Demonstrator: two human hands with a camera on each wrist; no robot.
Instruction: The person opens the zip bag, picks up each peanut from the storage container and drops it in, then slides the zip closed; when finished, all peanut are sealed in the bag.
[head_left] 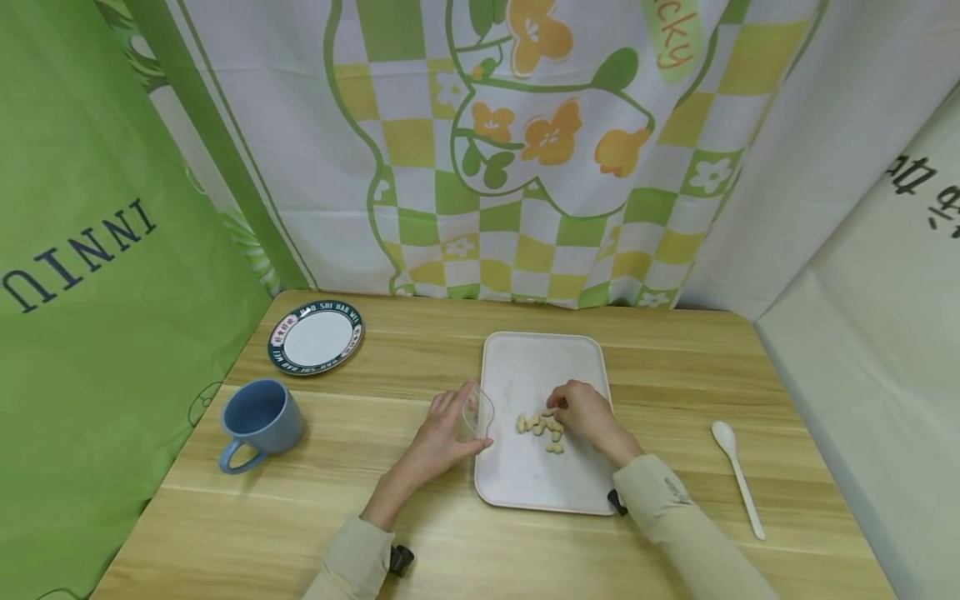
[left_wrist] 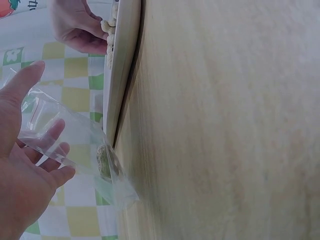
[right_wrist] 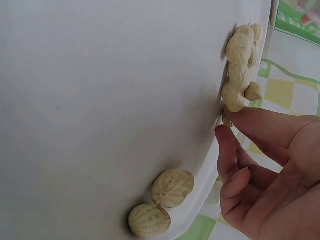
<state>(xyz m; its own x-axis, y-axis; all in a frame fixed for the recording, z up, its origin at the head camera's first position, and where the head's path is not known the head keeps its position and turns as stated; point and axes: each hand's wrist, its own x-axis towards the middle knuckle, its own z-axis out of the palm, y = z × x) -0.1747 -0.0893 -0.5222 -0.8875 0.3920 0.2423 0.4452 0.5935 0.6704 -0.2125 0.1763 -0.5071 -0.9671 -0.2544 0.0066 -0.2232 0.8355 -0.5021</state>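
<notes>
My left hand (head_left: pixel 447 433) holds a clear plastic bag (left_wrist: pixel 80 132) by its mouth at the left edge of a white tray (head_left: pixel 517 367). Thumb and fingers are spread around the bag's opening, and a peanut (left_wrist: pixel 106 162) lies inside near its bottom. Over the tray, my right hand (head_left: pixel 588 410) has thumb and forefinger closing on a peanut (right_wrist: pixel 227 119), mostly hidden by the fingertips. Several more peanuts (head_left: pixel 536 422) in their shells lie in a loose group beside that hand. One peanut (head_left: pixel 554 448) sits slightly apart, nearer me.
To the left stands a blue mug (head_left: pixel 270 417), its handle toward me. Behind it lies a round plate (head_left: pixel 318 337) with a dark green lettered rim. A white spoon (head_left: pixel 738 479) rests on the wooden table (head_left: pixel 675 375) at right. Patterned curtains (head_left: pixel 420 208) hang along the back edge.
</notes>
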